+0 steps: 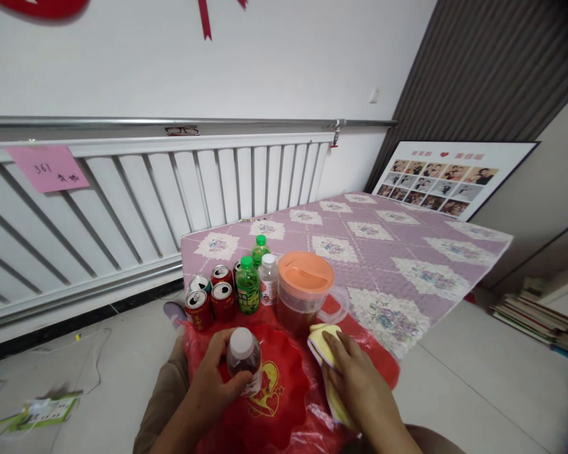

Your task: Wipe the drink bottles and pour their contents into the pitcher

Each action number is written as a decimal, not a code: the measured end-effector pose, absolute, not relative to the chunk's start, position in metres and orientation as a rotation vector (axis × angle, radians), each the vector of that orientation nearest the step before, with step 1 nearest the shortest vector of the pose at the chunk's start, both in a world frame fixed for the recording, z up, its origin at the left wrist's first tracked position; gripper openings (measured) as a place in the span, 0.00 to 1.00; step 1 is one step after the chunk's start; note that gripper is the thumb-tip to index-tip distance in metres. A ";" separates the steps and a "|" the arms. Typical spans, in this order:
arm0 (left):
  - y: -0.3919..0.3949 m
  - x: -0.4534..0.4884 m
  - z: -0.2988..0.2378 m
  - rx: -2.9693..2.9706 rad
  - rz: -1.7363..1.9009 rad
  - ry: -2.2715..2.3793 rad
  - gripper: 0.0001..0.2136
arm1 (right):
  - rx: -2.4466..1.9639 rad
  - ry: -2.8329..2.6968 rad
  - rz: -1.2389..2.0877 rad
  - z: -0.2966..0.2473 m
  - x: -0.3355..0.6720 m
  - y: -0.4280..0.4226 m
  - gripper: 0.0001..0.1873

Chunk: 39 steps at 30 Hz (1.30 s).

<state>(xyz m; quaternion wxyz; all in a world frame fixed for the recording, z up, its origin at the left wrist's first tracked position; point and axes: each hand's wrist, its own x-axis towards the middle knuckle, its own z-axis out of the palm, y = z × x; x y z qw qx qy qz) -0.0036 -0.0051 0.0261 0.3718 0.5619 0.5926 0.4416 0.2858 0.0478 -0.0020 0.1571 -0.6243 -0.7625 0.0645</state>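
My left hand [212, 384] is wrapped round a small plastic bottle [244, 356] with a white cap and dark liquid inside. The bottle stands upright over a red tray [286, 403] with a wavy rim and a gold print; whether it touches the tray I cannot tell. To the right, my right hand [357, 372] grips a folded yellow cloth [326, 347] beside the tray. Just beyond the cloth is a clear plastic pitcher [296, 312] with an orange lid [307, 272] and brownish liquid in it.
Several opened drink cans [223, 302] cluster at the table's left, beside green-capped bottles [248, 290] and a white-capped bottle [268, 280]. A purple patterned tablecloth [373, 249] runs back toward a radiator [146, 195]. A photo board [435, 164] leans at right; books [525, 321] lie below.
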 end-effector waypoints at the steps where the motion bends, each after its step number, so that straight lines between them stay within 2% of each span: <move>1: -0.005 -0.004 0.025 1.436 1.133 1.519 0.27 | -1.814 -2.221 0.175 -0.003 0.284 0.048 0.25; 6: -0.004 -0.007 0.024 1.429 1.106 1.528 0.27 | -1.864 -2.270 0.176 0.001 0.275 0.048 0.23; 12: -0.005 -0.004 0.027 1.472 1.127 1.575 0.26 | -1.941 -2.257 0.118 -0.020 0.268 0.052 0.29; 24: -0.005 0.000 0.050 1.492 1.056 1.657 0.24 | -1.951 -2.305 0.066 -0.037 0.268 0.048 0.28; 33: -0.005 0.001 0.045 1.486 0.972 1.617 0.29 | -1.965 -2.311 0.086 -0.035 0.270 0.046 0.29; 39: -0.008 0.002 0.015 1.538 0.994 1.659 0.37 | -1.988 -2.312 0.146 -0.029 0.269 0.048 0.28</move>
